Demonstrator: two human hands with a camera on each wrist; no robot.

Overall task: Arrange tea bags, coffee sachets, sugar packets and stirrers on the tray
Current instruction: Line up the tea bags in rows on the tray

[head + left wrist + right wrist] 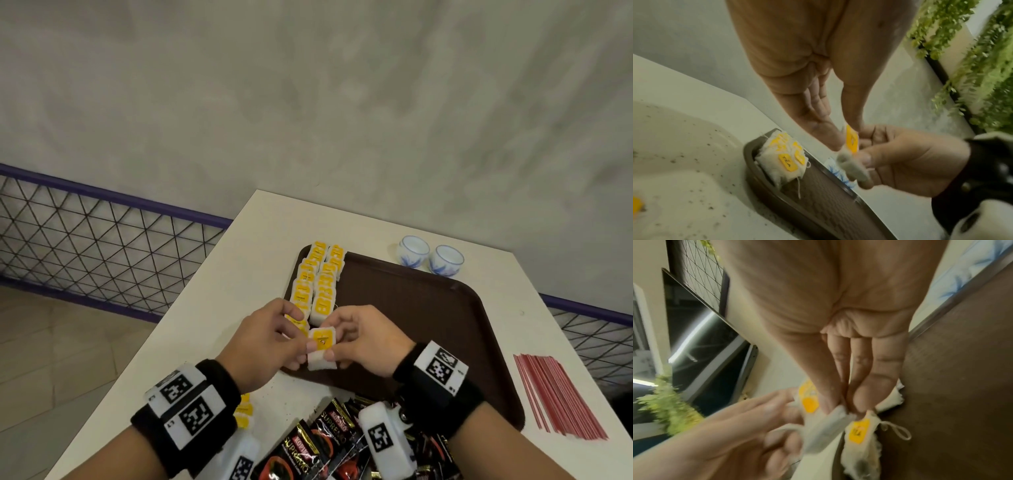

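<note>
Both hands pinch one white tea bag (321,349) with a yellow tag just above the near left corner of the brown tray (428,325). My left hand (298,342) holds its left side, my right hand (337,342) its right side. Two rows of tea bags (317,281) lie along the tray's left edge. In the left wrist view the left hand (830,134) and right hand (879,155) meet at the tea bag (852,142). In the right wrist view the right hand (846,399) pinches the tea bag (826,426), and the left hand (764,431) grips it too.
Black coffee sachets (318,445) are piled at the table's near edge, and loose tea bags (244,411) lie under my left wrist. Red stirrers (558,397) lie right of the tray. Two white-and-blue cups (430,255) stand behind it. A mesh railing (102,240) runs left.
</note>
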